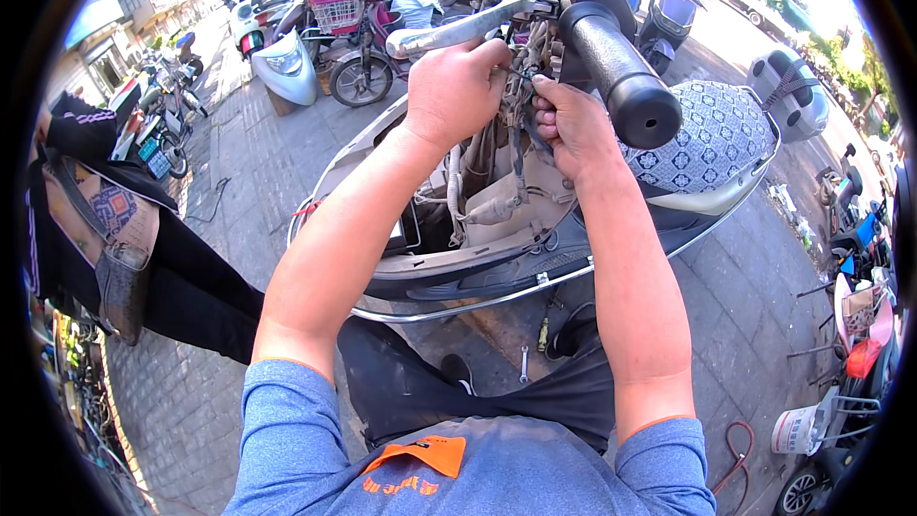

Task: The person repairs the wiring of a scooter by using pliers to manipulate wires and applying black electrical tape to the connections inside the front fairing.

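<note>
In front of me stands an electric scooter with its front opened up, so a bundle of wires [519, 148] shows below the handlebar. My left hand [453, 91] is closed in a pinch at the upper left of the bundle, on what looks like a thin dark wire. My right hand [578, 126] faces it from the other side, fingers curled and thumb pressed on the wiring. Only a small gap separates the two hands. Just above my right hand juts the black handlebar grip [621, 76]. The fingertips partly hide the exact spot they hold.
A patterned seat [702, 139] lies to the right, a chrome side rail [449, 313] nearest me. On the paving are a wrench [523, 363] and a screwdriver [543, 333]. A person in dark clothes [181, 268] stands at left. Parked scooters [287, 67] fill the background.
</note>
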The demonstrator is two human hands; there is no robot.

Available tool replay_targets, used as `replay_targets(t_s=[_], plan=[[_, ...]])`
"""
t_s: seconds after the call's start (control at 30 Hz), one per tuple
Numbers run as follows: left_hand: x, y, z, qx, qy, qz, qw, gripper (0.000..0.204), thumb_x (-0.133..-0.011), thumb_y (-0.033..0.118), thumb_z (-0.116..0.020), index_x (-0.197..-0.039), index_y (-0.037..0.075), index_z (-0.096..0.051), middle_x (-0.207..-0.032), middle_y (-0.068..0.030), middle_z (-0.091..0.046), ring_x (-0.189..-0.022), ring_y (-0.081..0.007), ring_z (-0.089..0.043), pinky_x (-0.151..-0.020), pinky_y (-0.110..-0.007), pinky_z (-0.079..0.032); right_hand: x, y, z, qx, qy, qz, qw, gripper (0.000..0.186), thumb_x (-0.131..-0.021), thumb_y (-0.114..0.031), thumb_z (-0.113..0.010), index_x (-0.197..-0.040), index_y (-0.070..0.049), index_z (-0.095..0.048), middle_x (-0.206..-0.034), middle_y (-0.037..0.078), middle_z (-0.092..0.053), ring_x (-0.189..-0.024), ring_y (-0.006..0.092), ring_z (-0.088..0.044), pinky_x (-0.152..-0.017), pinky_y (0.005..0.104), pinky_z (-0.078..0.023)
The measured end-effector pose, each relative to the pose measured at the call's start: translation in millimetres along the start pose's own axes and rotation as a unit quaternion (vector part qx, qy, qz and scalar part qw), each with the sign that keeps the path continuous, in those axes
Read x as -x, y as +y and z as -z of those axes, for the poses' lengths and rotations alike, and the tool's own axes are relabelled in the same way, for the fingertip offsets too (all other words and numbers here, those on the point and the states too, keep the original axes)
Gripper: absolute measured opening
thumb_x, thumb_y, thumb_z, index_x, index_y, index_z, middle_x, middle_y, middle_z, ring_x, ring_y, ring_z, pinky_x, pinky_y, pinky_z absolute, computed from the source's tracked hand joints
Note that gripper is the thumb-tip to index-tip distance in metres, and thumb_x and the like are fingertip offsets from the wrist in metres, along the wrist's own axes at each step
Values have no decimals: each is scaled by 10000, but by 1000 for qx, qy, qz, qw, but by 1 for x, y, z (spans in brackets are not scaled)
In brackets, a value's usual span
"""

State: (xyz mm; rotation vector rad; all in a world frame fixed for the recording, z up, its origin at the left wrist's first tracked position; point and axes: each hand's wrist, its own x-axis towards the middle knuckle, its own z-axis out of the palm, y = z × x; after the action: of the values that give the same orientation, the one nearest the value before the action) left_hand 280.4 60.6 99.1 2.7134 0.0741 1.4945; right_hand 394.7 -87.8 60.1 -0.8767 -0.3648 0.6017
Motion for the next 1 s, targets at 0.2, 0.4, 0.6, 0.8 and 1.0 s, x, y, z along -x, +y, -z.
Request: replay_targets(t_s=[0.2, 0.4, 0.6, 0.8, 1.0], plan=[[-14, 1, -1, -63, 120, -276, 952, 156, -756, 208, -754, -908, 241, -736, -935, 37, -610, -892, -192, -664, -661, -342, -579, 5, 1, -4, 7, -8, 25, 1000, 169, -1060, -122, -745, -941, -88, -631, -808, -32, -571, -650, 42, -491, -531, 206, -353], [-22, 2, -1, -49, 100, -319, 941, 167, -754, 251, -752, -918, 237, -721, -959, 46, -612, -924, -201, -639, -712, -341, -592, 25, 2, -18, 115, 10, 121, 986, 145, -1051, -134, -752, -1033, -63, -627, -833, -17, -604, -678, 63, -555, -590, 238, -450], [-27, 10, -2, -21, 77, -304, 949, 173, -737, 247, -762, -906, 219, -734, -1010, 34, -664, -1016, -223, -676, -792, -359, -616, 12, 18, -2, 244, -10, 264, 933, 268, -1018, -72, -743, -1254, -46, -618, -1104, 40, -704, -916, 94, -690, -793, 268, -603], [-24, 7, -3, -35, 42, -267, 962, 158, -735, 248, -775, -887, 216, -746, -1011, 12, -677, -1010, -235, -682, -766, -369, -624, 13, 21, -3, 219, 5, 206, 954, 295, -998, -46, -735, -1267, -46, -613, -1197, 66, -700, -985, 110, -693, -865, 283, -604], [-8, 19, -7, -30, 36, -157, 987, 177, -796, 270, -811, -942, 189, -750, -995, -20, -693, -973, -271, -705, -758, -403, -619, 16, 11, -2, 225, 8, 174, 959, 235, -993, -42, -676, -1218, -48, -607, -1142, 51, -674, -993, 130, -684, -889, 310, -602]])
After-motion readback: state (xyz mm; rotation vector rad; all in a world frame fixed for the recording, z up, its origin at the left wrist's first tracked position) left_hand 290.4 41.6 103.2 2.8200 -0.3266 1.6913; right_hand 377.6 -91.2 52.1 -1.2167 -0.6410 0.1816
